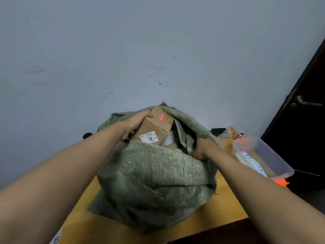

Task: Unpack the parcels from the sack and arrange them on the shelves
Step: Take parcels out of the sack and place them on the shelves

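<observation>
Apparently left hand [136,123] around box [154,128], in sack [153,176].

Green woven sack [154,175] on a yellow table [226,205], left hand [136,123] gripping a brown cardboard parcel [154,128] in its mouth, right hand [202,148] clutching the sack's rim, clear plastic tub [270,155] alongside

Prob. a parcel storeroom: labelled box [154,128] in woven sack [151,182], bare wall.
</observation>
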